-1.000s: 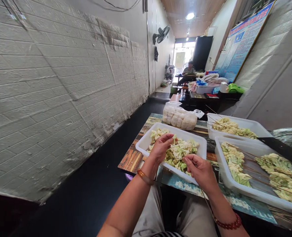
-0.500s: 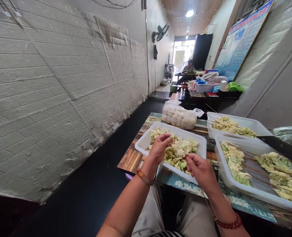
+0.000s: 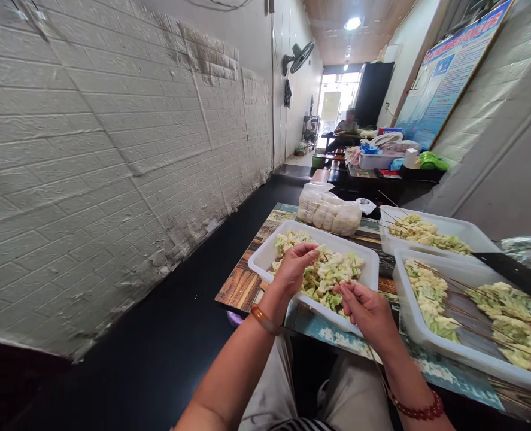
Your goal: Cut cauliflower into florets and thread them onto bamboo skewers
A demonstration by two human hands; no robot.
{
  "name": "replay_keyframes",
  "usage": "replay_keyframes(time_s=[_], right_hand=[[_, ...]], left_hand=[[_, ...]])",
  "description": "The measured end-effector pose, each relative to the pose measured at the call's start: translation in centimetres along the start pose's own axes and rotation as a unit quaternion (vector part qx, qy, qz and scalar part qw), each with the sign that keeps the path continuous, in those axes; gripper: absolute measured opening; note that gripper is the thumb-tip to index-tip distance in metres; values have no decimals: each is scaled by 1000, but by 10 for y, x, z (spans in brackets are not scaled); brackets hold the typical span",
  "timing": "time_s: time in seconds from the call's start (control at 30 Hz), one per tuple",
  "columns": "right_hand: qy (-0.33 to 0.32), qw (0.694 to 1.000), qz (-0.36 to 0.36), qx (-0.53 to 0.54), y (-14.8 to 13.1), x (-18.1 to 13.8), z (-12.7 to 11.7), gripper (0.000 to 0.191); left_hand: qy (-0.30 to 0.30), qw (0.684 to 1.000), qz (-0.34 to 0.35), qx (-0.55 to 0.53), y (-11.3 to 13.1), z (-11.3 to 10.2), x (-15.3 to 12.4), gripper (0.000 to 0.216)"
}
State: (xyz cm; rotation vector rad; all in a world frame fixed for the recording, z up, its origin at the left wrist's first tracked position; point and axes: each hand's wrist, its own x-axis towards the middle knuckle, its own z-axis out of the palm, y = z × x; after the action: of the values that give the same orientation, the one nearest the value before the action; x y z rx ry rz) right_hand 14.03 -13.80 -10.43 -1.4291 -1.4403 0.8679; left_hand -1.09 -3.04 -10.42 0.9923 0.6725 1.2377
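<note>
Cauliflower pieces fill a white plastic tray in front of me. Above its left part is my left hand, thumb and fingers pinched on a small pale-green cauliflower floret. My right hand is closed at the tray's near right side, gripping a thin skewer whose long end trails back under the wrist. The skewer's tip is too fine to make out against the cauliflower, and I cannot tell if anything is threaded on it.
To the right, a nearer tray and a farther tray hold skewered cauliflower, sticks poking out. A plastic bag of pale round items lies behind my tray on the wooden table. A white brick-patterned wall runs along the left. A person sits far back.
The view has shifted slightly, moving the scene a little to the right. Both hands stay pinched over the tray, with the left fingertips now showing a pale-green floret.
</note>
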Motion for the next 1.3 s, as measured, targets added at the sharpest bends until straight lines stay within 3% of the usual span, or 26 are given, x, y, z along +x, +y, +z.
replay_keyframes(time_s=[1.3], right_hand=[[7,1000,-15,-24,7,1,0,41]], left_hand=[[-28,1000,9,-1,3,1,-4,25]])
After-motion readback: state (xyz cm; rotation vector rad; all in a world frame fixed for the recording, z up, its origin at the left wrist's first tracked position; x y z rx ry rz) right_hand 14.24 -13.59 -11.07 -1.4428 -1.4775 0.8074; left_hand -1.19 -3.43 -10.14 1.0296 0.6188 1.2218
